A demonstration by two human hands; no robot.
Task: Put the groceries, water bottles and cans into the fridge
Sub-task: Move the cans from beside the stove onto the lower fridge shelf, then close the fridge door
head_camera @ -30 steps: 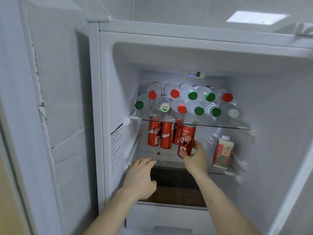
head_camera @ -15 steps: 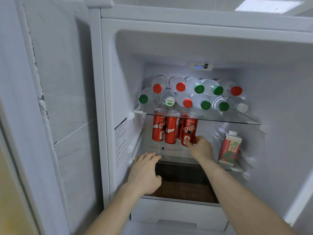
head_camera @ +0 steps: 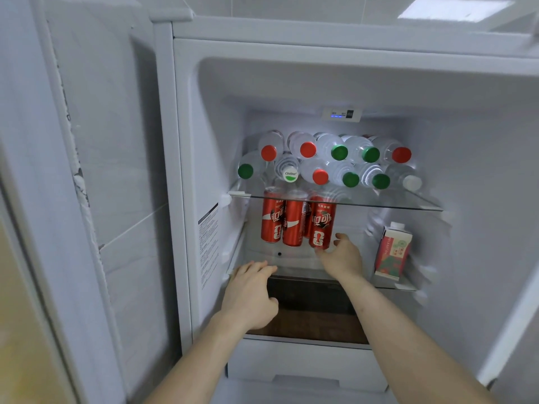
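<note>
Head view, looking into an open fridge [head_camera: 291,83] with two arms reaching in from below. Right hand [head_camera: 341,256] sits at the base of the front red can [head_camera: 321,225], which stands upright on the lower shelf [head_camera: 393,285]; thumb and fingers are loosely curved on either side of the can's bottom edge, fingertips at or just off the metal, and whether they grip it cannot be told. Three more red cans [head_camera: 287,220] stand upright just left of and behind the front can, close together in a cluster. Left hand [head_camera: 250,295] lies palm down at the front left of the lower shelf, fingers extended and held together, tips resting on or just above the shelf edge, holding nothing. Upper glass shelf [head_camera: 408,201] carries the water bottles [head_camera: 329,161], laid on their sides in two stacked rows with caps facing outward: red, green and white caps. Red-and-white carton [head_camera: 392,250] stands at the right end of the lower shelf, well apart from the cans. Dark drawer [head_camera: 309,313] opens beneath the lower shelf, behind both wrists. Blue-lit control panel [head_camera: 341,114] is fixed at the top of the back wall
</note>
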